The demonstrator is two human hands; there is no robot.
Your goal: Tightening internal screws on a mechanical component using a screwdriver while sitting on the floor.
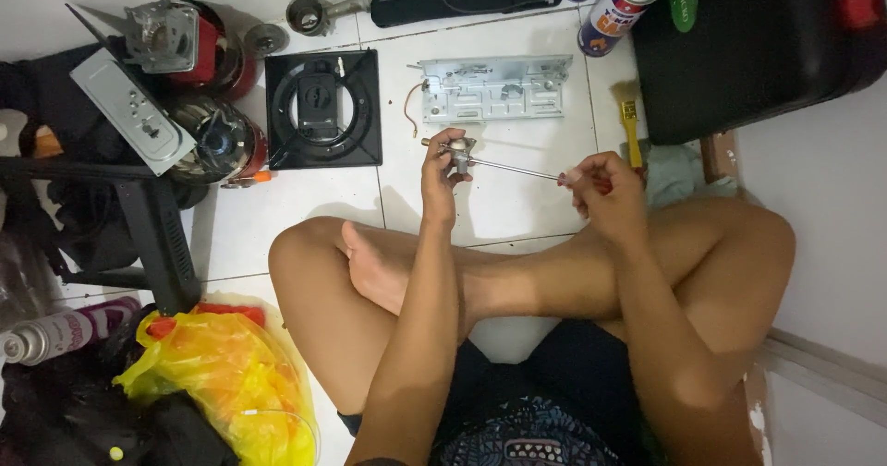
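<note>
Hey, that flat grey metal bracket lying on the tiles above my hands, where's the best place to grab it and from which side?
Probably by its long near edge, coming from your side with the left hand. The metal bracket lies flat and crosswise on the floor, so its narrow width suits a pinch across it. The left end carries wires; the middle looks barer.

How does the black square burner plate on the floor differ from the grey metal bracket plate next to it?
The black square burner plate is dark, roughly square, with a round ring in its middle; the grey metal bracket plate is pale, long and narrow, with small fittings and holes. A thin reddish wire hangs at the bracket plate's left end; none shows at the burner plate. Both lie flat on the white tiled floor, untouched by either hand.
</note>
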